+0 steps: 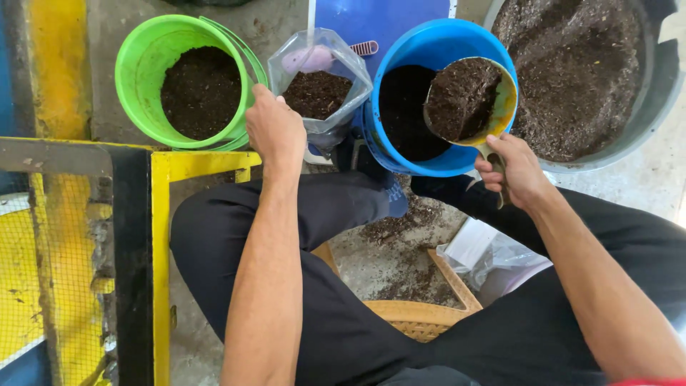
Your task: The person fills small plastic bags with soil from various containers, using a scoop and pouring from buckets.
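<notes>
Person seated, knees apart, buckets on the floor ahead.

Right hand (516,171): fingers clenched round the handle of a yellow scoop (468,100). The scoop is heaped with dark soil and hangs over the blue bucket (400,53), bowl at 12 o'clock from the hand. Its long axis runs handle to bowl, roughly 5 to 11 o'clock, mouth upward and about level.

Left hand (275,129): fingers closed on the near rim of a clear plastic bag (325,89), holding it open. The bag stands between the green bucket (182,82) at its 9 o'clock and the blue one at its 3 o'clock, partly filled with soil.

Handling, by judgement: the loaded scoop is likely moderately heavy and bowl-heavy; the soil is loose and will spill if tipped. The handle is the only sound place to grip it. The bag is thin, soft and limp; it probably collapses unless pinched at the rim.

A large grey tub (661,78) of soil sits at 2 o'clock. Spilt soil lies on the floor (371,264) between the legs.
</notes>
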